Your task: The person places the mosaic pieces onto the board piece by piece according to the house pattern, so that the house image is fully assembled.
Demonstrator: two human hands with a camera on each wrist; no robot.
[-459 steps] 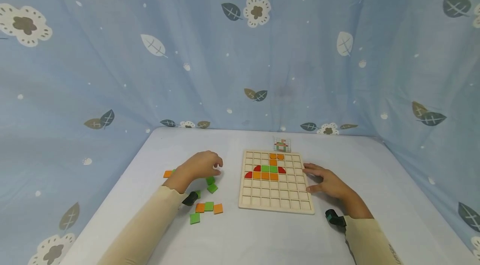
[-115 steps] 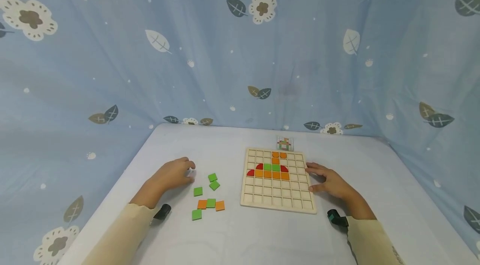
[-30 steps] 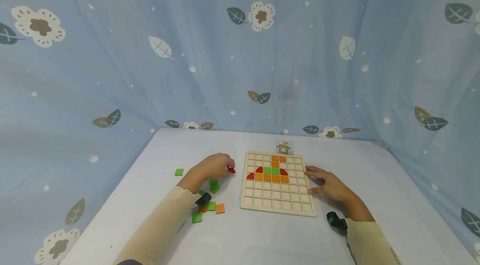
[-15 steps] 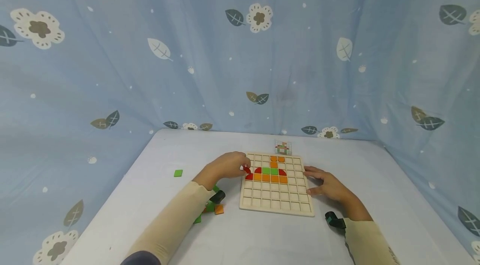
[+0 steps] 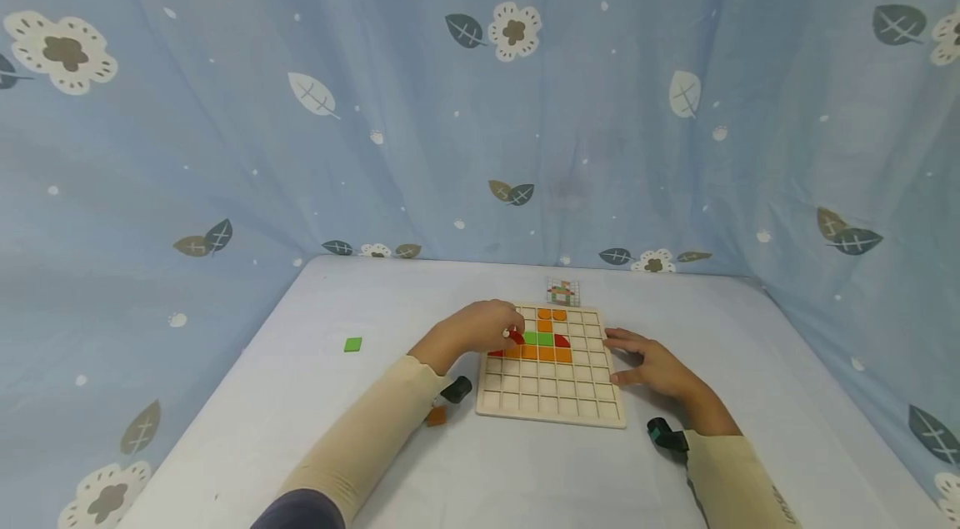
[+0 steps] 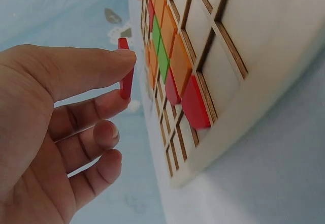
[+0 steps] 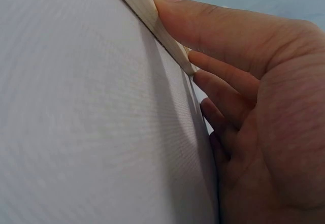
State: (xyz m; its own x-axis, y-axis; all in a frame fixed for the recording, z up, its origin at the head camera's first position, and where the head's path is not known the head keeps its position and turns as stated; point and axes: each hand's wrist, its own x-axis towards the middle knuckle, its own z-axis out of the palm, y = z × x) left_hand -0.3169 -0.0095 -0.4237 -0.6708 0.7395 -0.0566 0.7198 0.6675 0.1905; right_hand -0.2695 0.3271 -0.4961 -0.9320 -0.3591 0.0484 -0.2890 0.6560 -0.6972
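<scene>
My left hand (image 5: 480, 327) pinches a red curved-edge tile (image 6: 127, 76) between thumb and index finger, over the upper left of the wooden grid board (image 5: 551, 411). My right hand (image 5: 654, 366) touches the board's right edge, its thumb and fingertips at the rim in the right wrist view. On the board sit a row of orange squares (image 5: 547, 354), two green squares (image 6: 161, 57) above it, and two orange round tiles (image 5: 552, 315) over an orange square (image 5: 544, 326). Red tiles lie at the sides, one at the left end (image 6: 197, 104), another at the right (image 5: 562, 341).
A small picture card (image 5: 563, 292) with a grid pattern lies behind the board. One green tile (image 5: 352, 344) is far left on the white table (image 5: 540, 479). An orange tile (image 5: 436, 416) shows beside my left wrist; my left sleeve hides other loose tiles.
A fourth orange square has joined the row since the oldest frame. My left hand picked up a red tile at the left and carried it rightward over the board. My right hand stays put.
</scene>
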